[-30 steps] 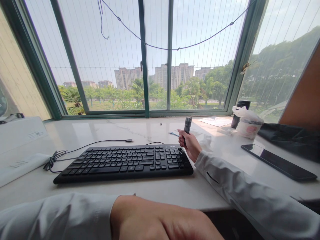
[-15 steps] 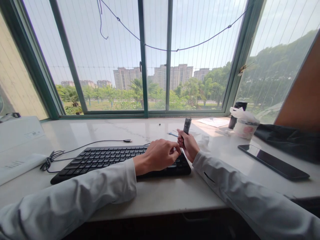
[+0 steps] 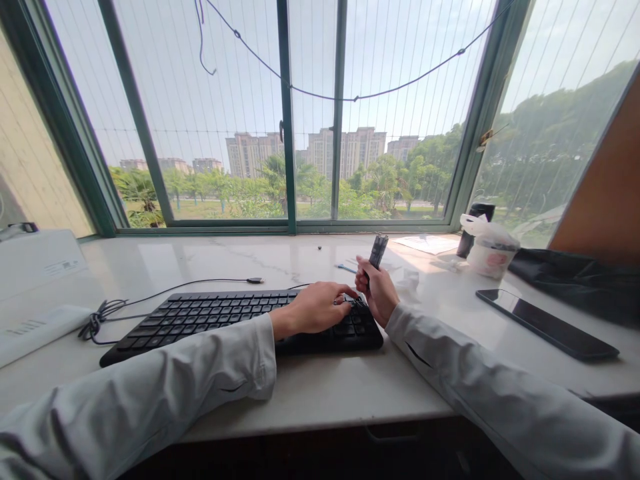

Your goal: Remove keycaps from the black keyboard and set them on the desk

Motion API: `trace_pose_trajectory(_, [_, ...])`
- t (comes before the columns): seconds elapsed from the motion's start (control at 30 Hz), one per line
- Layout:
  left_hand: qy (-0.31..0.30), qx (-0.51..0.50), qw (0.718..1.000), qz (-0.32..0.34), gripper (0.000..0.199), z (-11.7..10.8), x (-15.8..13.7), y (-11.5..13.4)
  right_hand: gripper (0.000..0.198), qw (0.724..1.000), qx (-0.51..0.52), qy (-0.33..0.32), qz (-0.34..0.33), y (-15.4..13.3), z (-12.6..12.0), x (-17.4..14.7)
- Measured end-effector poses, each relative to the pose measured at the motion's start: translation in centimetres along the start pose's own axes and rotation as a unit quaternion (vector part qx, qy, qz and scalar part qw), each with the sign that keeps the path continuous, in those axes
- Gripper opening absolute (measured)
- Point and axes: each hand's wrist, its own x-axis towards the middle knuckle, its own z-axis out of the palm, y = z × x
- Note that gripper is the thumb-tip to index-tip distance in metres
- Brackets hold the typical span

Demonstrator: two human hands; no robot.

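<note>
Keyboard (image 3: 210,319) lies on the desk (image 3: 320,400); my right hand (image 3: 381,292) clamps a tool (image 3: 379,252) at its right end; whether my left hand (image 3: 314,308) grips, I cannot tell. Apparent step: key work; next calls for steady tool.

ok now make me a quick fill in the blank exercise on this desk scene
The left hand is over the keyboard, which is ____ in colour.
The narrow black object is gripped in the ____ hand.
The coiled cable lies to the ____ of the keyboard.

Missing words: black; right; left.
</note>
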Motion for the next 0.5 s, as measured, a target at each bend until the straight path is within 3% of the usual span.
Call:
trace_pose_trajectory(0.27, [-0.001,-0.063,0.998,0.001,0.034,0.24,0.57,-0.43,0.043,1.000,-0.022,-0.011,0.005,-0.23,0.49,-0.66])
trace_pose_trajectory(0.5, [0.027,-0.031,0.998,-0.039,0.035,0.28,0.38,-0.37,0.041,0.999,-0.033,-0.005,0.020,-0.43,0.55,-0.54])
